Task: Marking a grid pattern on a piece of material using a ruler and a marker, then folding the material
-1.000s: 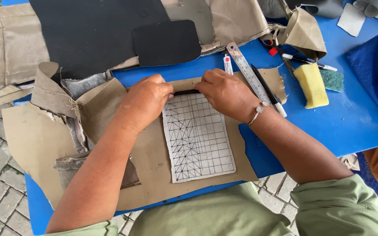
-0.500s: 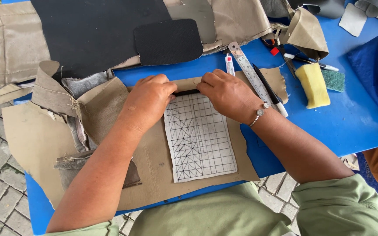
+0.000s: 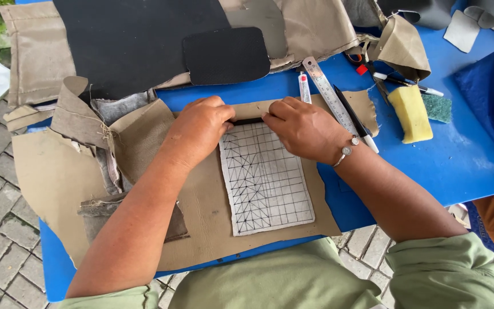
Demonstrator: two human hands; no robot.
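Tan leather sheet [image 3: 207,212] lies flat on the blue worktop [image 3: 464,166], its far edge folded under both hands. On it rests a white gridded pattern piece [image 3: 264,180], with a dark strip [image 3: 248,121] at its top edge. The left hand [image 3: 201,129] presses down with fingers curled together on the fold; the right hand [image 3: 304,129] does likewise, pinching nothing. Pressing evenly along the whole edge, I judge, keeps the fold straight against the pattern. A steel ruler [image 3: 330,94] and a yellow sponge [image 3: 410,113] lie just beside. No containers are visible.
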